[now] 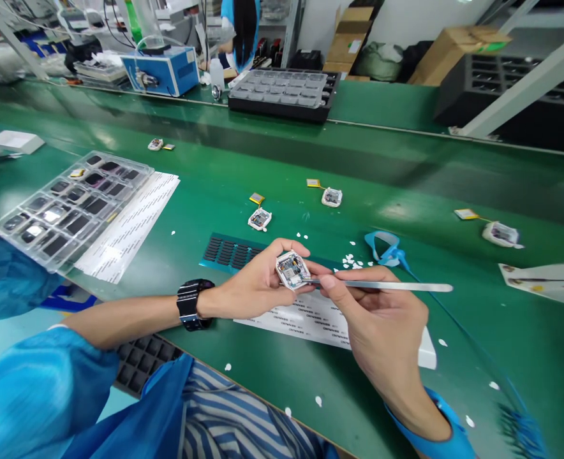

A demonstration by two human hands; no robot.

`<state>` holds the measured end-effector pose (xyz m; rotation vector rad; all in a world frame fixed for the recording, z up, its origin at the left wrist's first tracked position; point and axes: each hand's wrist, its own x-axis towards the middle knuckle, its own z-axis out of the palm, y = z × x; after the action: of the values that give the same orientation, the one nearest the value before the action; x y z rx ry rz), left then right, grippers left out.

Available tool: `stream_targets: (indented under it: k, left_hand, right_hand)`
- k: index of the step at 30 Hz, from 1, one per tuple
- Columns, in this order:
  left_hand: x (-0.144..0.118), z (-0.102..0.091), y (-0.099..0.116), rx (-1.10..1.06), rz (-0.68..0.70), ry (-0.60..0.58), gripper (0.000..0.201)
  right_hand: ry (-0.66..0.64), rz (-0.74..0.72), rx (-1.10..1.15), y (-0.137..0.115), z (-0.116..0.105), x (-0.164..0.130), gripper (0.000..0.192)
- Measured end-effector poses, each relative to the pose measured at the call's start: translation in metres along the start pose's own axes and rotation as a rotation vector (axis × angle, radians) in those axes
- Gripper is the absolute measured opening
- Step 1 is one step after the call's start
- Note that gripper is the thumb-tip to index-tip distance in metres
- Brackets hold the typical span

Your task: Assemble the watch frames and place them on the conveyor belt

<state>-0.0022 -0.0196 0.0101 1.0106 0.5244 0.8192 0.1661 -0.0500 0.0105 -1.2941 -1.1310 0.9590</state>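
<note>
A small white smartwatch case [292, 270] with its circuit board exposed is held between the thumb and fingers of my left hand [258, 280]. My right hand [382, 312] pinches a pair of metal tweezers [387, 285], whose tips reach the board at the case's right side. Whether the tips grip anything there is too small to tell. Beneath my hands lies a white printed sheet [305, 322], and behind my left hand a teal sheet bearing rows of small black strips [229, 254]. Little white paper bits [353, 262] are scattered behind my right hand.
Further watch cases with yellow batteries [259, 218] [331, 197] [501, 234] sit along the green bench. A clear compartment tray [71, 207] stands left. A blue wrist strap [385, 248] trails its cord rightward. Behind are a blue machine [161, 70] and a black tray [282, 111]. Another person's sleeve [9, 274] shows left.
</note>
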Motion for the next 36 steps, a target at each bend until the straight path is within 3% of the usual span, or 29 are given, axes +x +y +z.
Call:
stream_targets:
  k: [15, 22, 32, 36]
  left_hand:
    - [0.002, -0.006, -0.004, -0.017, -0.135, 0.061, 0.039]
    - [0.004, -0.01, -0.001, -0.081, -0.137, 0.065, 0.033]
    - [0.002, -0.009, -0.003, -0.095, -0.127, 0.033, 0.032]
    - [0.002, -0.009, -0.003, -0.127, -0.119, 0.03, 0.037]
  right_hand:
    - [-0.055, 0.054, 0.005, -0.002, -0.003, 0.002, 0.036]
    - [0.066, 0.046, 0.042, 0.0, -0.019, 0.015, 0.039]
    - [0.005, -0.304, -0.053, 0.004, -0.01, 0.003, 0.013]
    - [0.002, -0.367, -0.052, 0.004, -0.006, -0.005, 0.009]
